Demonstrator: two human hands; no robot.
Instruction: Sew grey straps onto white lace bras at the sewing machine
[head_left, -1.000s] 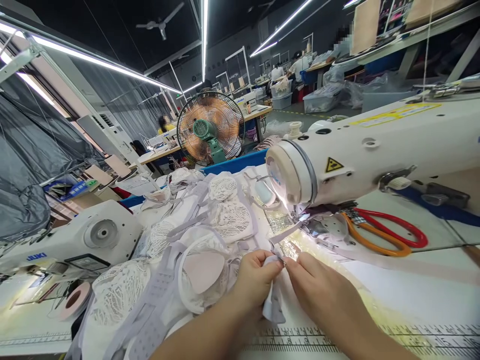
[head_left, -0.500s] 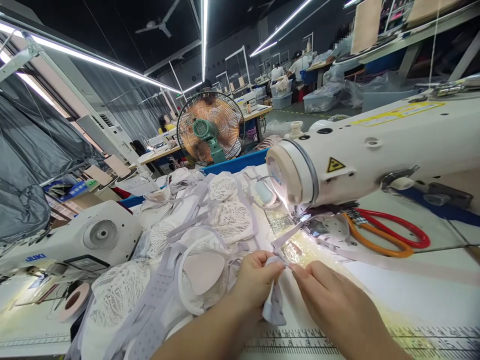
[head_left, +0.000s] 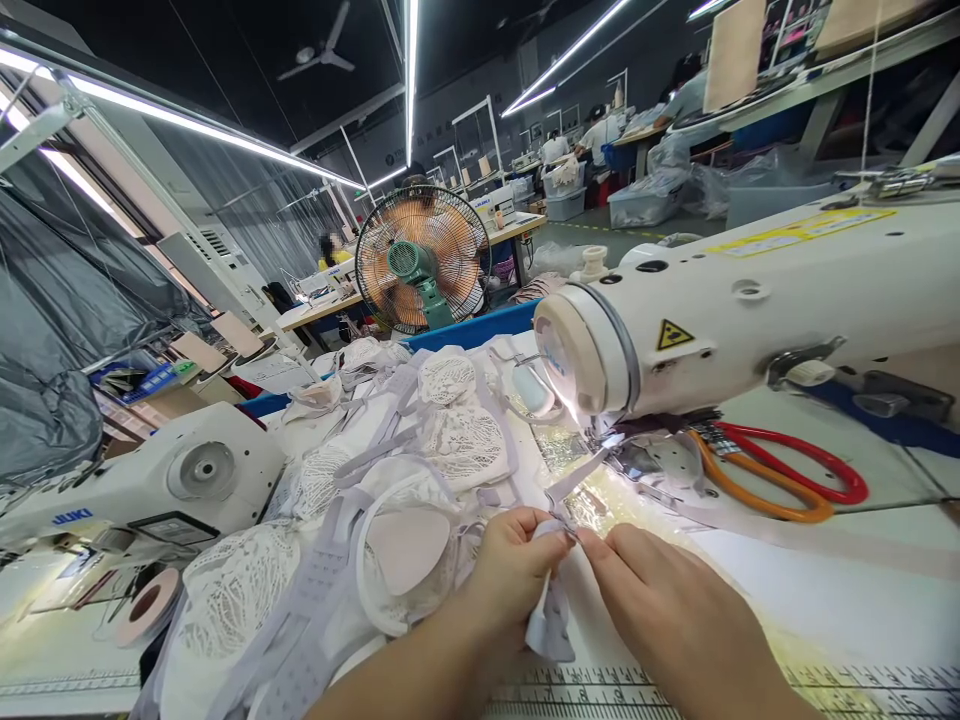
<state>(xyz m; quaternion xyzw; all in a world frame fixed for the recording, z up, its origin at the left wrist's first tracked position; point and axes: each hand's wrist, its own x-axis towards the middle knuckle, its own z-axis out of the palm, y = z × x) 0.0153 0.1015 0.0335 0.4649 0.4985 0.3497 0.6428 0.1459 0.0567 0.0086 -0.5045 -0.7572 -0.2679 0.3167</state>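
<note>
Head view | white strap end pinched by left hand and right hand at desk's near edge | unsewn, short of sewing machine needle

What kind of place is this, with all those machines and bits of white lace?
Most likely a garment sewing factory. An industrial sewing machine stands before the person's hands, a pile of white lace bra pieces lies beside it, and more sewing stations with workers fill the hall behind.

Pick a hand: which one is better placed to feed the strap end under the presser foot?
Right, probably. The right hand pinches the strap end on the side nearer the presser foot. The left hand grips the hanging fabric tab, farther away.
</note>
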